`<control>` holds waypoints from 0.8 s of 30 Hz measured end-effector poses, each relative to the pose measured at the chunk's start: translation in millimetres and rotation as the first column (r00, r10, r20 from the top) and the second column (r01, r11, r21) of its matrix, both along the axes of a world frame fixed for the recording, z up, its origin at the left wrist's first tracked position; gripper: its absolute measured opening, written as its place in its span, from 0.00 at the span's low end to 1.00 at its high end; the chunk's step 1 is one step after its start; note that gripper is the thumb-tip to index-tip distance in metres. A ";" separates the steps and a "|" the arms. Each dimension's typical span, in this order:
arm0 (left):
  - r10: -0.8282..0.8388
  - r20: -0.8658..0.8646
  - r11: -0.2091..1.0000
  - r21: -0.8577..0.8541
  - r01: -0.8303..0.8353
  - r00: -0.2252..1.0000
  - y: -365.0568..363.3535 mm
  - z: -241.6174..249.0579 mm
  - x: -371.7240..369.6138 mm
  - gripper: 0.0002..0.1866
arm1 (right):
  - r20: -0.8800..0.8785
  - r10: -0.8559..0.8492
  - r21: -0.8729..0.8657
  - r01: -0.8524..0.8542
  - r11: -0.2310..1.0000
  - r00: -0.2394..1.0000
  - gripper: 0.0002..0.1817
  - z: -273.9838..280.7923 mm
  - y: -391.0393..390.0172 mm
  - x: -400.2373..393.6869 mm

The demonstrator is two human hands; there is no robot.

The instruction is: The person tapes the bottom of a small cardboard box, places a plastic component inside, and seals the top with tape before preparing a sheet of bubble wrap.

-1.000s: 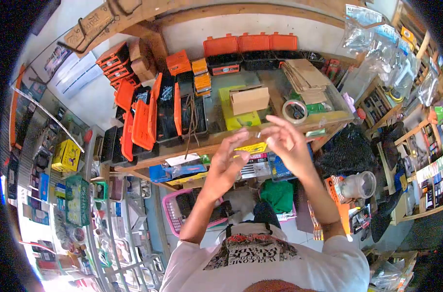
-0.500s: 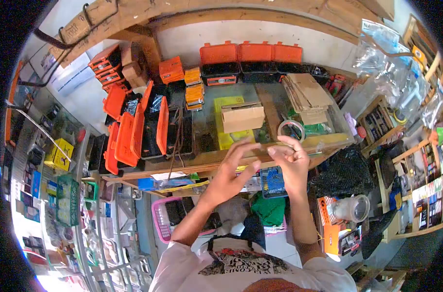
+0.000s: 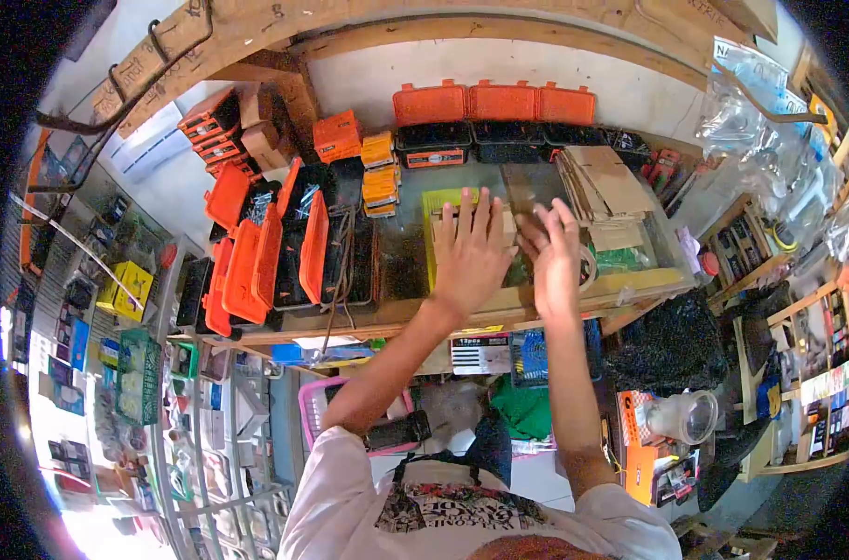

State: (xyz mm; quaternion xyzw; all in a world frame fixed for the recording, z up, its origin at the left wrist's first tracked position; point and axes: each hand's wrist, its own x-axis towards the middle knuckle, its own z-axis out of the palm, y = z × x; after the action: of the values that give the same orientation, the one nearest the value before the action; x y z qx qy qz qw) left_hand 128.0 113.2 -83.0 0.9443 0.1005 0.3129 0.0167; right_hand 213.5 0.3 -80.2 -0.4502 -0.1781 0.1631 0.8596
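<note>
Both hands are open: left hand lies flat over the box, right hand beside it. Light, crushable cardboard, probably; grip its sides.

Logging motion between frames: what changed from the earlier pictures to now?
Both hands went forward from near the counter edge: the left hand now lies spread over the cardboard box, the right hand beside it, hiding the tape roll. The orange cases stayed put.
</note>
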 end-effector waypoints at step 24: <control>-0.171 0.165 0.971 -0.138 0.194 0.972 52.4 -11.8 -39.7 0.25 | -0.013 0.118 0.051 -0.117 0.992 0.993 0.28 -2.6 -15.6 -30.4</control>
State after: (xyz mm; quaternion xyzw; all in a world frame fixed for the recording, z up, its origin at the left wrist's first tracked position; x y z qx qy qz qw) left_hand 88.3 165.6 -94.8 0.9189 0.0353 0.3723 0.1254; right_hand 183.0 -15.3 -82.8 -0.4158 -0.2014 0.2125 0.8610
